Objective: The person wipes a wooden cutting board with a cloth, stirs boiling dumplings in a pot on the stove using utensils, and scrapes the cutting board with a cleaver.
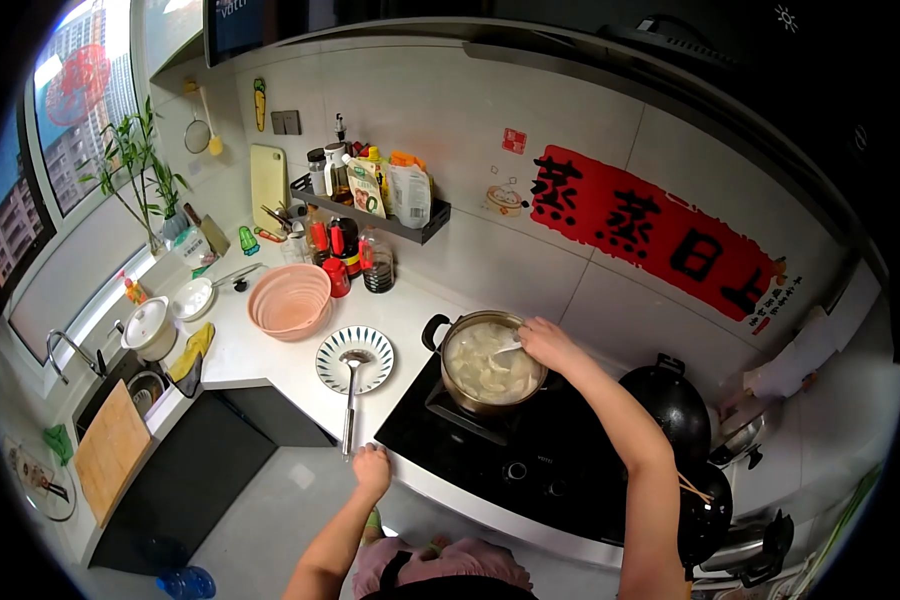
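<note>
Dumplings [494, 379] seem mid-stir, right hand [542, 344] clamped on white utensil [508, 348], left hand [372, 469] unclear in grip, gentle strokes apparently needed.

Short white utensil [511, 347] in right hand [547, 343]: handle covered by fingers, lower end lost in cloudy liquid [477, 341]. Pale lumpy food pieces [498, 378] part-submerged; kind and count unclear. Round metal pot with black handle [485, 408]: right side part-hidden behind right hand, base not visible. Left hand [372, 467]: fingertips curled out of sight; can't tell if it grips anything. Bare left forearm [327, 545] and bare right forearm [650, 505]: both cut off by bottom edge. Round black wok [676, 405]: part behind right forearm. White-and-orange packets [410, 190] on dark wall rack [370, 213]: small print unreadable.
</note>
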Action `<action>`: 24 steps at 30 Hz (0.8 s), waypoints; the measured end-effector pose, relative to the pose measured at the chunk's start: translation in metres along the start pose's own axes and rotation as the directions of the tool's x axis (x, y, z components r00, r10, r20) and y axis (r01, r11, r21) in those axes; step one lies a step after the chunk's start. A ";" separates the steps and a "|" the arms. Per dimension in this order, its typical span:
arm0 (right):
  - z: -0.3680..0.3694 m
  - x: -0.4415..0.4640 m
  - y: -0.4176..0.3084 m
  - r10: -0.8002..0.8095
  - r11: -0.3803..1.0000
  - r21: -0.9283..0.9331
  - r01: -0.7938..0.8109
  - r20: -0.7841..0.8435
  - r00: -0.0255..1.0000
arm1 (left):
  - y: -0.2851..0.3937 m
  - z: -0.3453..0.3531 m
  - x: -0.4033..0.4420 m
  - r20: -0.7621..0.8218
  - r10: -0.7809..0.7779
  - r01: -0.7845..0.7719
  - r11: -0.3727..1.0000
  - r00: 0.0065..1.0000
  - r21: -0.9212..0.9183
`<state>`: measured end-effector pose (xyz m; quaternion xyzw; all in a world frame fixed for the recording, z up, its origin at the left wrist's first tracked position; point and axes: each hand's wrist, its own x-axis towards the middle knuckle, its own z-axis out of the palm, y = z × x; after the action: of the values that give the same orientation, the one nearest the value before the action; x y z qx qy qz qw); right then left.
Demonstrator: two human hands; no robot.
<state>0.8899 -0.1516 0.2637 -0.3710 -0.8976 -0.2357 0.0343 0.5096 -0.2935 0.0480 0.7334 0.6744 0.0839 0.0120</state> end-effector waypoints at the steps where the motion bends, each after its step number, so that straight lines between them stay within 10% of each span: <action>1: 0.001 0.005 -0.002 0.001 1.000 0.002 -0.001 -0.001 1.000 | -0.001 0.002 0.000 0.001 0.000 0.000 1.000 1.000 0.002; 12: -0.059 0.023 0.001 0.026 0.999 -0.019 -0.028 -0.112 0.993 | 0.000 0.010 -0.001 -0.014 0.009 -0.008 0.996 1.000 0.085; 24: -0.125 -0.044 -0.002 -0.019 0.988 -0.151 0.041 0.145 0.989 | 0.003 -0.003 -0.002 0.009 0.096 -0.096 0.987 0.995 0.132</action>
<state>0.9067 -0.2375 0.3629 -0.3749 -0.8823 -0.2775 -0.0625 0.5118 -0.2962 0.0514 0.7643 0.6424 0.0385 -0.0400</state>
